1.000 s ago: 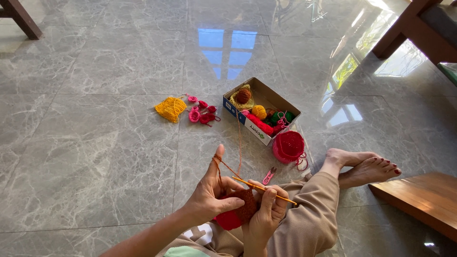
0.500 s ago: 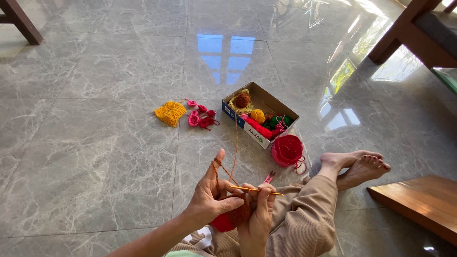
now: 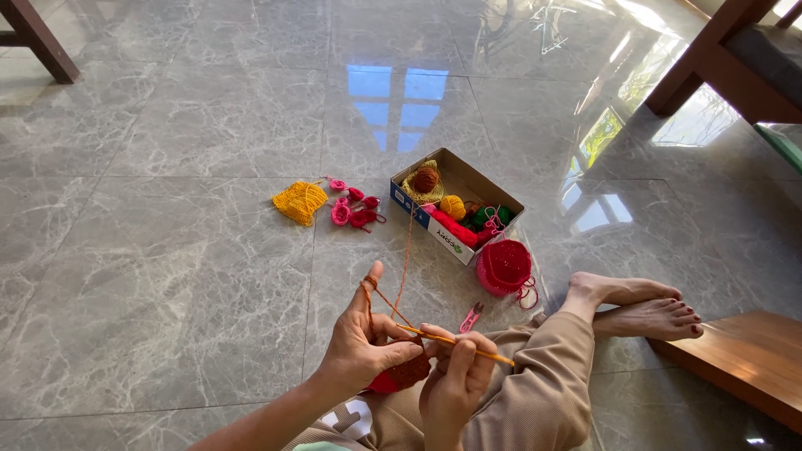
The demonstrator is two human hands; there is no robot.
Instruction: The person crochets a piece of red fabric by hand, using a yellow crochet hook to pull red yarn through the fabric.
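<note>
— Looking down, we find our left hand [image 3: 361, 351] pinching the small red-and-brown crocheted piece [image 3: 403, 374], most of it hidden behind thumb and fingers; the forefinger stands up with the thin orange yarn strand [image 3: 407, 242] looped over it.

— And our right hand [image 3: 455, 380] is closed around the slim yellow crochet hook [image 3: 458, 342], its tip lost in the stitches. We cannot make out the hook's head.

— The strand runs far from us into the open cardboard box [image 3: 489, 190], to the brown yarn ball [image 3: 426, 179] at its left end. Other balls, yellow, red and green, crowd its right end, too tangled to count.

— Just near the box sits a red crocheted basket [image 3: 504, 266], and a small pink plastic clip [image 3: 470, 317] lies between it and our knee.

— Left of the box lie a yellow knitted square [image 3: 299, 201] and some pink crocheted bits [image 3: 351, 207]. Wooden furniture legs are cut off at the far corners, and a wooden board [image 3: 743, 363] at right, beside our bare feet [image 3: 639, 305].
</note>
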